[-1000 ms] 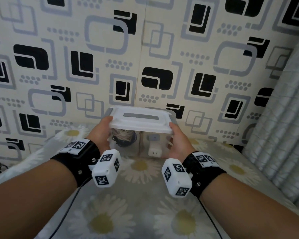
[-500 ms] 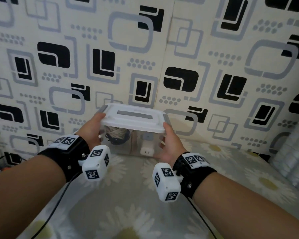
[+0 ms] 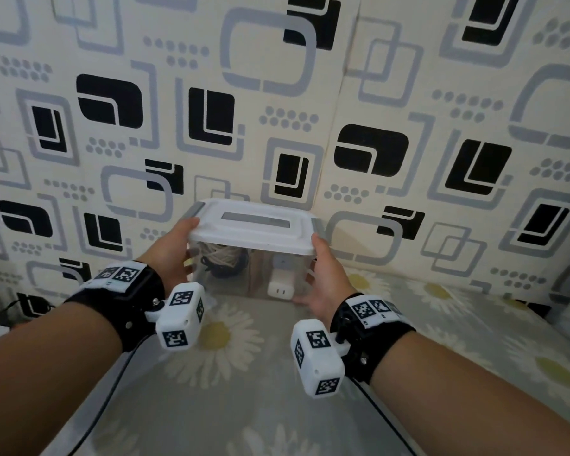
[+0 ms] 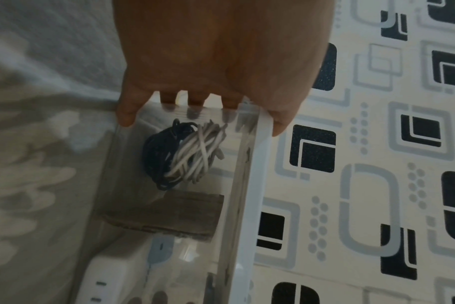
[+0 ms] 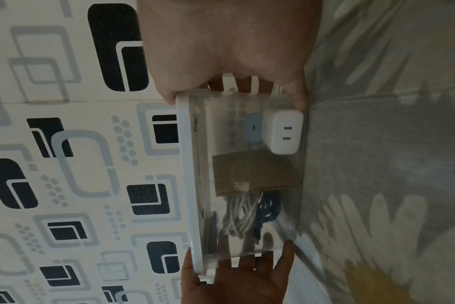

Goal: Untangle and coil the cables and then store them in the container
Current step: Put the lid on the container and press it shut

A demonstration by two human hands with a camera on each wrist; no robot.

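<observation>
A clear container (image 3: 244,281) with a white lid (image 3: 254,225) is held at the foot of the patterned wall, low over the bedsheet. My left hand (image 3: 175,255) grips its left end and my right hand (image 3: 323,278) grips its right end, each with a thumb on the lid's rim. Inside it, a coiled white cable (image 4: 195,152) lies against a coiled dark blue cable (image 4: 159,156). A cardboard divider (image 4: 166,214) separates them from a white charger (image 5: 283,131) and a blue charger (image 5: 253,127). I cannot tell whether the base touches the sheet.
A grey bedsheet with a daisy print (image 3: 224,337) covers the surface below my arms. The patterned wall (image 3: 277,93) stands right behind the container. A black cord and plug (image 3: 0,311) lie at the far left edge.
Both hands have carried the closed container forward towards the wall and slightly left. Their hold on its two ends is the same.
</observation>
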